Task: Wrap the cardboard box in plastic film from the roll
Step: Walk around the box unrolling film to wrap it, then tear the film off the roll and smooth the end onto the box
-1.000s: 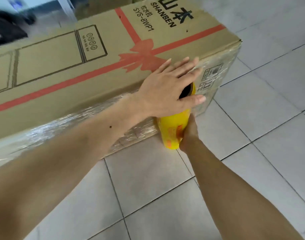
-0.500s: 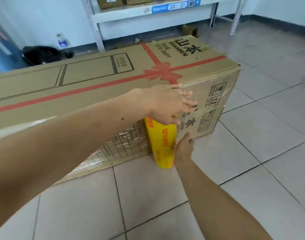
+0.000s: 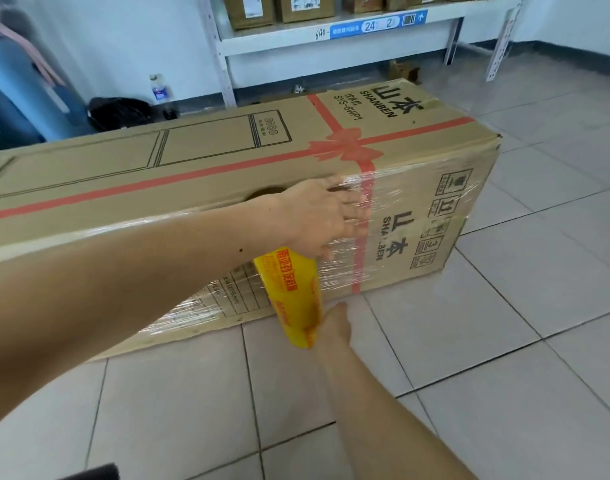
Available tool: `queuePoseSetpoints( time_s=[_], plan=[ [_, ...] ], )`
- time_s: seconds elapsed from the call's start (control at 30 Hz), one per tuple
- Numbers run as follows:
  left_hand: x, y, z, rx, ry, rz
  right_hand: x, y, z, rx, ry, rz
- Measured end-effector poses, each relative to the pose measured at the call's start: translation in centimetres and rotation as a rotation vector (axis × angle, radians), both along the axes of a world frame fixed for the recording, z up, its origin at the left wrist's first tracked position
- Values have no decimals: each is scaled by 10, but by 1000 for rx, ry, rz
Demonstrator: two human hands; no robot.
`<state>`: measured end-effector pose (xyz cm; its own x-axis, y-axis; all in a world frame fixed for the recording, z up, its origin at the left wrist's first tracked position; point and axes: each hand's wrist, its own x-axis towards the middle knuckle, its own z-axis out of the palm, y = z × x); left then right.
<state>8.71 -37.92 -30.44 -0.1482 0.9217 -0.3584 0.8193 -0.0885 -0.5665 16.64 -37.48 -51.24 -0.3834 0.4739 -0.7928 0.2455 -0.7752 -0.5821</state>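
Note:
A long cardboard box (image 3: 227, 161) printed with a red ribbon lies on the tiled floor. Clear plastic film (image 3: 393, 192) clings to its near side and shines around the red stripe. The yellow film roll (image 3: 293, 299) stands upright against that side. My left hand (image 3: 317, 220) lies over the roll's top end, its fingers spread flat against the filmed side. My right hand (image 3: 334, 323) holds the roll's bottom end from the right; its fingers are hidden behind the roll.
A white metal shelf (image 3: 331, 39) with cartons stands behind the box. A water bottle (image 3: 159, 88), a black bag (image 3: 120, 112) and a blue object (image 3: 19, 98) sit at the back left. Tiled floor (image 3: 504, 306) stretches to the right and front.
The view has lifted and pulled back. Both hands have carried the roll leftward along the near side, away from the right corner, leaving film over the red stripe.

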Motion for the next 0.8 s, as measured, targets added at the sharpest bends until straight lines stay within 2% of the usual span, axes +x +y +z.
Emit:
queuePoseSetpoints(
  time_s=[0.03,0.1,0.13,0.2,0.23,0.3,0.4,0.47,0.53,0.57,0.6,0.73,0.8],
  plan=[
    [1,-2,0,47,3,-19,-3,12,-7,-7,18,17],
    [4,-6,2,178,-9,-10,-14,12,-10,-43,173,91],
    [4,-10,4,234,-30,28,-31,7,-35,-62,210,99],
    [-1,-23,6,287,-87,139,-53,-9,-62,-68,164,63],
    [-4,-30,6,296,-112,193,-50,-20,-47,-79,99,44],
    [-12,-46,3,301,-167,296,-38,-52,-7,-242,53,0],
    [-22,-65,0,330,-263,384,-21,-104,17,-453,175,74],
    [-23,-73,-2,363,-310,398,-14,-113,9,-306,140,55],
    [-21,-76,-2,391,-353,375,-9,-93,-6,-60,-131,-1],
    [-19,-76,-2,403,-370,364,-8,-78,-11,-1,-207,-62],
    [-19,-77,-2,418,-387,363,-8,-65,-10,41,-212,-108],
    [-17,-86,-2,580,-457,476,-33,-66,-12,-41,131,14],
    [-16,-94,-3,640,-410,561,-45,-81,-18,-34,113,68]
  ],
)
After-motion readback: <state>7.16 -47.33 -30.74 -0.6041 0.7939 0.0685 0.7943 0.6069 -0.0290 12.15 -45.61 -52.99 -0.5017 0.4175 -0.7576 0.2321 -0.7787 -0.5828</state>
